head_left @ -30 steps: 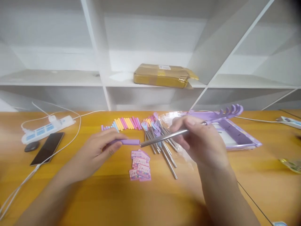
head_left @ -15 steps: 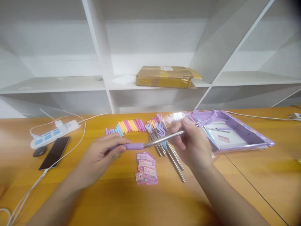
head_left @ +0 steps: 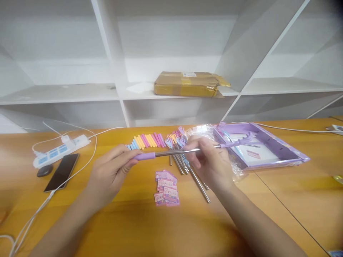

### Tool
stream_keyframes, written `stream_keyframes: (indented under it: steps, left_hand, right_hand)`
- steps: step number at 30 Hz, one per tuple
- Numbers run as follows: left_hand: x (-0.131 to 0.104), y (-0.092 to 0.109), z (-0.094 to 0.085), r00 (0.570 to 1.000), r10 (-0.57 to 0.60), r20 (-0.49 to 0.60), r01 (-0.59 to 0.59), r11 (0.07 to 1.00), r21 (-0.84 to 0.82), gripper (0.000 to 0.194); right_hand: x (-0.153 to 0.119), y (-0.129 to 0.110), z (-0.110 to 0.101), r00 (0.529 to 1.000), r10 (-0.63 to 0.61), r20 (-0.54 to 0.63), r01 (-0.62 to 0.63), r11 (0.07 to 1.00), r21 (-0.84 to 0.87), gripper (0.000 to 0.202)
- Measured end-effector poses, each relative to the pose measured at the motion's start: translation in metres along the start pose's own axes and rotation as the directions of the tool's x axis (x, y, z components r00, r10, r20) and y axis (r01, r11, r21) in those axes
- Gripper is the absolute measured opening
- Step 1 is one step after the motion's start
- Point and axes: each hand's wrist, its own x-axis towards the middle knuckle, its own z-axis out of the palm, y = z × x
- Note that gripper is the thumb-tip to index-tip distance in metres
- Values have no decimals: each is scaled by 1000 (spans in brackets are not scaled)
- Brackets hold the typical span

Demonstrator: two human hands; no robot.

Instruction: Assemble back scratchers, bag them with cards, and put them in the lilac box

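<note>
A back scratcher (head_left: 167, 152) with a purple handle, metal rod and purple claw head stretches between my two hands above the table. My left hand (head_left: 112, 169) is closed around its purple handle. My right hand (head_left: 213, 162) pinches the metal rod near the claw end. Beneath and behind it lies a pile of metal back scratcher rods with coloured claws (head_left: 175, 141). Coloured handle tubes (head_left: 150, 140) are lined up to the left of that pile. Several small pink cards (head_left: 167, 189) lie overlapping in front.
At the right stands a purple open box (head_left: 278, 162) beside clear plastic wrapping (head_left: 199, 131). On the left are a white power strip (head_left: 63, 151), a phone (head_left: 61, 172), a black mouse (head_left: 44, 171) and white cables. A taped cardboard box (head_left: 189, 84) sits on the shelf.
The back scratcher has turned closer to level, its handle end rising a little. My right hand has shifted slightly left and down, and the purple claw shows more fully.
</note>
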Motion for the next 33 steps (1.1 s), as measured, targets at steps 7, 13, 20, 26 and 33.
stream_keyframes:
  steps: [7, 13, 20, 26, 33]
  left_hand:
    - [3, -12, -7, 999, -43, -8, 44, 999, 19, 25]
    - [3, -17, -19, 996, -93, 4, 92, 994, 53, 24]
    - [4, -16, -22, 989, -143, 28, 142, 989, 41, 22]
    - [4, -13, -24, 1000, -26, -14, 27, 995, 95, 12]
    - [3, -8, -11, 996, 48, -81, -46, 999, 20, 11]
  right_hand:
    - [20, -11, -17, 981, 110, 159, -126, 988, 90, 48]
    - [31, -22, -38, 992, -80, -93, 77, 997, -29, 34]
    - [24, -19, -44, 981, -191, -30, 165, 908, -385, 15]
    - [21, -10, -43, 992, -128, 23, 127, 911, -392, 18]
    - [18, -17, -38, 992, -129, 5, 123, 931, -344, 18]
